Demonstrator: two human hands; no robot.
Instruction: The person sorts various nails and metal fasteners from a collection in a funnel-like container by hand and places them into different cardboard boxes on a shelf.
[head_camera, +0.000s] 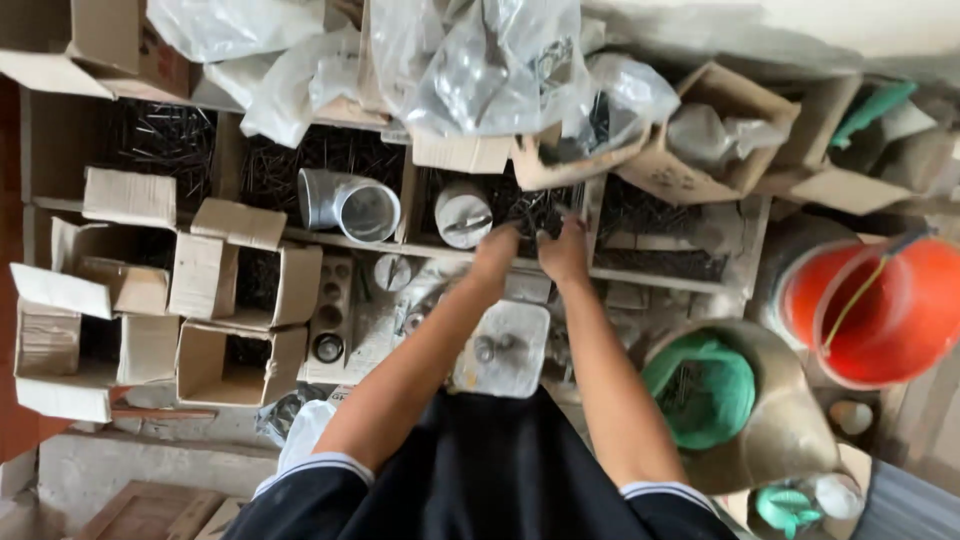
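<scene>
Both hands reaching into a compartment of dark nails, rack of cardboard boxes.

L hand & R hand: arms straight out, side by side, knuckles up, at front edge of nail compartment. Fingers blurred, dipped among nails; grip can't be told. Round metal fitting just left of L hand. Plastic bags overhang rack's back, hiding boxes beneath. Orange bucket cut off at right.

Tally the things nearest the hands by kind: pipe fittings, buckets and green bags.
Grey pipe elbow and grey capped fitting, just beyond the left hand: 2
Orange buckets, nested: 2
Green mesh bag, right of the right hand: 1
Total: 5
</scene>
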